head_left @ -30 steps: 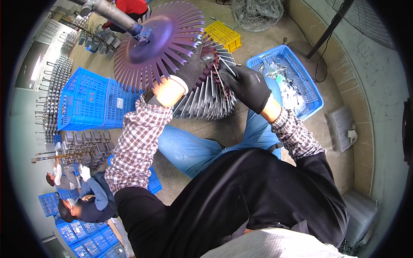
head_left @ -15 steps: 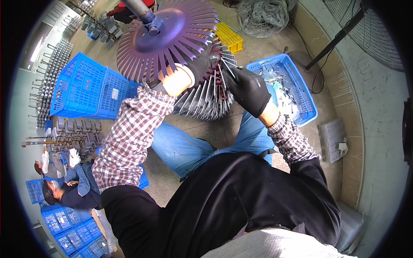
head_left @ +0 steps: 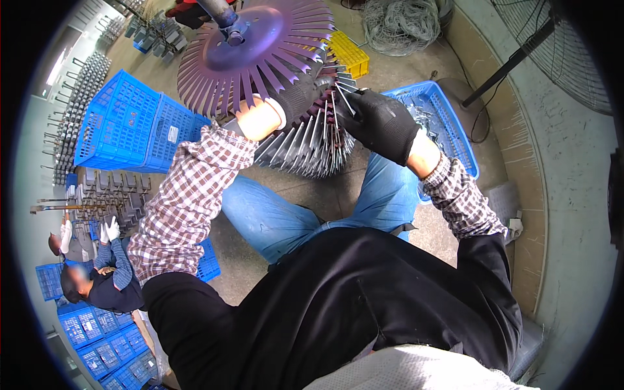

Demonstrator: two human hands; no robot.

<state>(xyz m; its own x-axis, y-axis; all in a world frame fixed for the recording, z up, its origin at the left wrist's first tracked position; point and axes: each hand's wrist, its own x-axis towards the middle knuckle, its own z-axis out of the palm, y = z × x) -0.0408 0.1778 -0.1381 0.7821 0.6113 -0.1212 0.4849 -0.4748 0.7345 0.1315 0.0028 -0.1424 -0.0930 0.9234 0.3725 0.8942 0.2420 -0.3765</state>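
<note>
A round rack stands before me, with a purple slotted disc (head_left: 237, 42) on a metal post at the top. Below it is a lower tier (head_left: 312, 146) packed with thin flat metal strips that fan outward. My right hand (head_left: 383, 127), in a black glove, is closed in a pinch at the tier's right side. A thin metal strip (head_left: 345, 97) runs from its fingertips toward the rack. My left hand (head_left: 298, 101), in a dark glove, reaches under the disc's edge beside the strips. Its fingers are partly hidden, so their grip does not show.
To the right of my knees sits a blue basket (head_left: 463, 140) with loose metal pieces. Blue crates (head_left: 120, 123) stand at left, a yellow crate (head_left: 350, 54) and a wire heap (head_left: 402, 26) beyond. A fan stand (head_left: 507, 62) rises at right; a person (head_left: 114, 283) is at far left.
My right hand has shifted slightly right and down beside the rack, its forearm swinging outward over the blue basket. My left hand stays at the tier. The person at left has moved their hands.
</note>
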